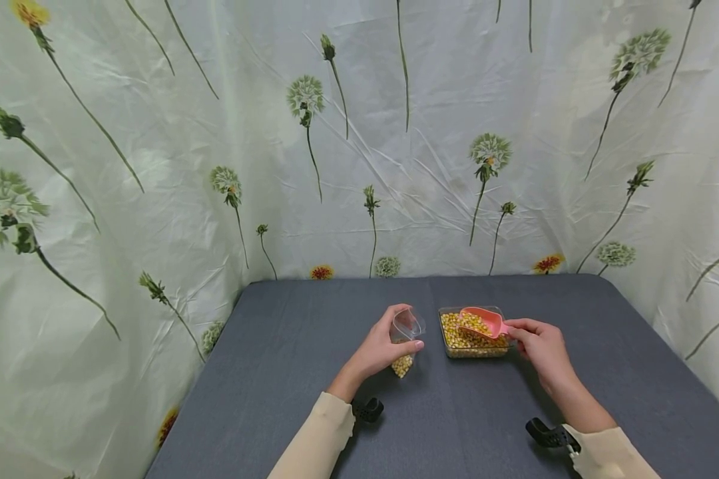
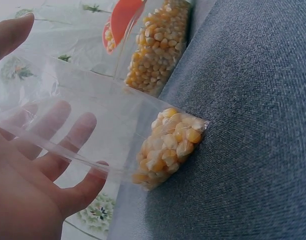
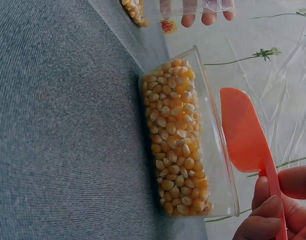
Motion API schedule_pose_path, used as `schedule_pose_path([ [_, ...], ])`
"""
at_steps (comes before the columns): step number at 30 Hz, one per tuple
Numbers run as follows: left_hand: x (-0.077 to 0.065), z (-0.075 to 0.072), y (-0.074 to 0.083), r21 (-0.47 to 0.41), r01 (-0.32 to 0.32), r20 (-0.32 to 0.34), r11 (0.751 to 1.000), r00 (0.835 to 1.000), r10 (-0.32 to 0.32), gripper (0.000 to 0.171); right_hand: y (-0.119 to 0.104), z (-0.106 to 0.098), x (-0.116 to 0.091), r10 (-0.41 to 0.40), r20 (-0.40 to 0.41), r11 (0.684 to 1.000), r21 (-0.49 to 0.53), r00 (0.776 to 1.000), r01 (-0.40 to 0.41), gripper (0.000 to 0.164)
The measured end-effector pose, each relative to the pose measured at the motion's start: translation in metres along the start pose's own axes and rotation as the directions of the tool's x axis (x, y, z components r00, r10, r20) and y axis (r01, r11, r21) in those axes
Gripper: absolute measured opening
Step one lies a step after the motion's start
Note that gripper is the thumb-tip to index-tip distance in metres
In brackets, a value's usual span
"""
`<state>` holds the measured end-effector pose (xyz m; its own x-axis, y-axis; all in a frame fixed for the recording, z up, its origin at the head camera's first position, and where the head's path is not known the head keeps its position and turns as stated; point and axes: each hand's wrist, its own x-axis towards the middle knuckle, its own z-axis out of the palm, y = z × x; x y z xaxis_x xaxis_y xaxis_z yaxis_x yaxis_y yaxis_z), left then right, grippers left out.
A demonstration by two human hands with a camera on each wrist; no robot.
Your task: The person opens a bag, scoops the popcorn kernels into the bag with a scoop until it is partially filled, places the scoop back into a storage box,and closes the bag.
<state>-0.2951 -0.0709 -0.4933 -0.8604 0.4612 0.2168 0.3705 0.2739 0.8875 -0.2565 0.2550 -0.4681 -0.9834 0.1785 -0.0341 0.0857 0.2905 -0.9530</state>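
Note:
A clear plastic bag [image 2: 93, 105] stands upright with its mouth open and corn kernels [image 2: 168, 145] in its bottom. My left hand [image 1: 385, 338] holds it near the top, thumb on one side and fingers on the other. To its right sits a clear rectangular container [image 1: 476, 354] filled with corn kernels. Over that container my right hand [image 1: 539, 349] grips the handle of a coral-pink scoop [image 1: 496, 322], which carries some kernels. In the right wrist view the scoop [image 3: 243, 130] is raised above the container's rim, with thumb and fingers pinching its handle.
A dark grey cloth-covered table [image 1: 299, 346] lies under everything. Behind it hangs a pale curtain [image 1: 347, 166] printed with dandelions. Black straps [image 1: 368, 410] circle both wrists below cream sleeves.

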Motion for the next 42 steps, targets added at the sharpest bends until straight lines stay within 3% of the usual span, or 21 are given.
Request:
schedule_pose_path([
  [22, -0.002, 0.000, 0.002, 0.007, 0.009, -0.006, 1.000, 1.000, -0.009, 0.070, -0.013, 0.004, -0.003, -0.007, 0.002, 0.998, 0.060, 1.000, 0.007, 0.031],
  [42, -0.001, 0.000, 0.001, 0.019, 0.006, -0.013, 1.000, 1.000, -0.006, 0.075, -0.025, 0.011, -0.009, -0.005, 0.054, 0.995, 0.101, 0.999, -0.001, 0.033],
])
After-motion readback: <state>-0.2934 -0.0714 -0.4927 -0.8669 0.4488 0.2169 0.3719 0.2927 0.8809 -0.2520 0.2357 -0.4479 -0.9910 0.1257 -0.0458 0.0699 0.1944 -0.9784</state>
